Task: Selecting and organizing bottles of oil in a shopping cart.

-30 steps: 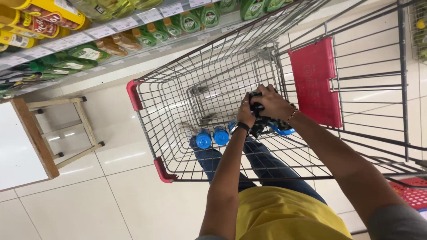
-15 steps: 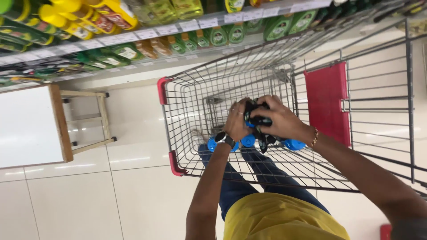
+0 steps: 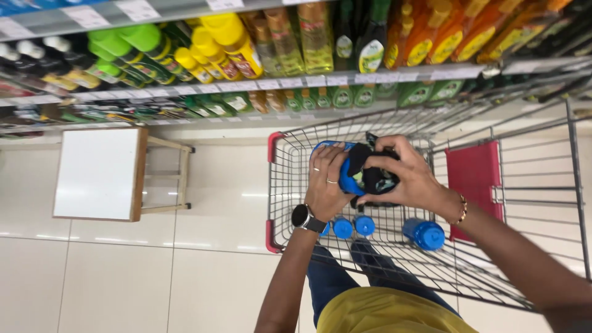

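Both hands at frame centre, left hand (image 3: 325, 185) and right hand (image 3: 404, 179) closed around a dark bundle with blue parts (image 3: 365, 176), above wire cart (image 3: 283, 185).

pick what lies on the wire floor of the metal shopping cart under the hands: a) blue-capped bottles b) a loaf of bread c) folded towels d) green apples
a, round blue caps of bottles show on the mesh floor of the metal shopping cart, just below the left hand and the right hand.

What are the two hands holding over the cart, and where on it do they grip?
Both hold one blue-and-black bundle: left hand on its blue left end, right hand over the dark right side.
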